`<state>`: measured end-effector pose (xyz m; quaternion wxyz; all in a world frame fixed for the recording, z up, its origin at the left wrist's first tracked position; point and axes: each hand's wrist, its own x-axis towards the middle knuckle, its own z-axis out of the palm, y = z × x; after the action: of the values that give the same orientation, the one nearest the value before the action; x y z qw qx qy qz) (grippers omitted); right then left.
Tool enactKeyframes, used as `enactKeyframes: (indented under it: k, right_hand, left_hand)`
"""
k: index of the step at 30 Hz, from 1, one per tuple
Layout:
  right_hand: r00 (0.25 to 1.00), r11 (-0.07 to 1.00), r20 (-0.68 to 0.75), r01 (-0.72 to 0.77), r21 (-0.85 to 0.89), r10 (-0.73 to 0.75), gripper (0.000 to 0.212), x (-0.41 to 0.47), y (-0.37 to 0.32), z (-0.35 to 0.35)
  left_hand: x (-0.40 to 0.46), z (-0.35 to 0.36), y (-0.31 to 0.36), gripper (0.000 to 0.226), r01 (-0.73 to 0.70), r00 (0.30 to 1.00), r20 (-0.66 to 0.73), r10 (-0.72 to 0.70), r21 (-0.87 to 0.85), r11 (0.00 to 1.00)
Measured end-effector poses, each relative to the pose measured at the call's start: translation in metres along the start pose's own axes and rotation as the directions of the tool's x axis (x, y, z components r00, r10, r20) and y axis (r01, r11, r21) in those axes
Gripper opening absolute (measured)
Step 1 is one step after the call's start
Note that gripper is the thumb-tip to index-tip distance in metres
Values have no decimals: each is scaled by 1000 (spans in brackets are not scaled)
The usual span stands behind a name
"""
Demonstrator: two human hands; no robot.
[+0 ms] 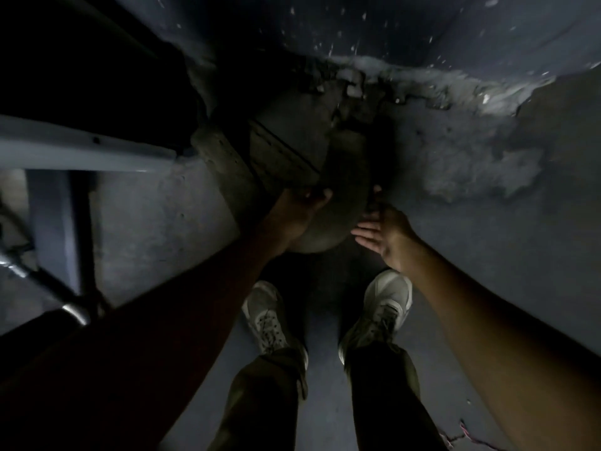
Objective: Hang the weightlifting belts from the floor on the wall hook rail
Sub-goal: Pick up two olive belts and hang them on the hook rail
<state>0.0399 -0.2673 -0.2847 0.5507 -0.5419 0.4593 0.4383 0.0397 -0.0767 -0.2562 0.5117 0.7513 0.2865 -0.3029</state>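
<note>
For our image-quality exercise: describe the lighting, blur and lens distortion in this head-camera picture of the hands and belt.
Head view: very dim, upper left nearly black; the left hand is in deep shadow on the belt, the right hand catches more light; hands and belt look soft; the wide lens curves the wall base.

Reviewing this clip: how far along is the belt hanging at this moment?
Nothing looks hung yet; no hook rail is in view. In hand: the left hand grips the edge of a curved belt down on the floor, the right hand open beside it. Left: lifting and hanging it. Other belts are too dark to count.
</note>
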Motion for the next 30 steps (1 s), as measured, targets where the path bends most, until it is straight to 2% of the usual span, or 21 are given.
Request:
enactKeyframes:
  k: [2,4,6,8,11,13,16,18,20,22,26,28,30]
  right_hand:
    - [997,983,75,-49,177,36,70,-30,-26,2]
    - [985,953,172,-69,294,18,70,-66,-54,7]
    - [983,969,182,-56,240,12,56,-106,-80,16]
    - [985,992,160,-76,104,59,42,-150,-97,23]
    - [992,998,118,-35,-43,40,23,-225,-109,30]
    - [995,996,96,36,-77,-29,20,-280,-114,36]
    - [969,963,57,246,-111,-241,15,-360,-123,35]
    - [936,925,44,353,-143,-350,10,-410,-126,31]
    - [895,882,11,441,-165,-445,26,-455,-123,24]
    - [835,821,-4,541,-182,-551,36,-498,-118,18]
    - [647,608,96,750,-261,-756,18,-576,-106,3]
    - [571,512,183,809,-287,-800,10,-609,-99,-9]
    - [520,458,228,845,-275,-823,7,-640,-94,-22]
  left_hand:
    - [-40,-13,30,41,108,993,59,-104,-59,992]
    - [-82,-30,57,48,198,973,142,-180,-128,972]
    - [-121,-48,80,46,236,962,186,-198,-215,948]
    - [-159,-69,102,35,238,958,231,-168,-323,916]
    - [-218,-99,135,32,222,948,289,-130,-314,923]
    - [-255,-117,157,31,201,945,303,-118,-258,945]
    - [-300,-135,194,32,155,956,279,-91,-218,963]
    - [-326,-146,226,26,169,963,258,-80,-345,923]
    - [-352,-156,261,18,213,960,267,-85,-494,843]
    - [-372,-163,290,35,229,965,247,-90,-623,748]
    - [-413,-176,335,63,252,954,300,-19,-764,594]
    - [-437,-180,357,58,216,964,267,13,-806,551]
    - [-465,-180,374,38,115,979,192,66,-791,601]
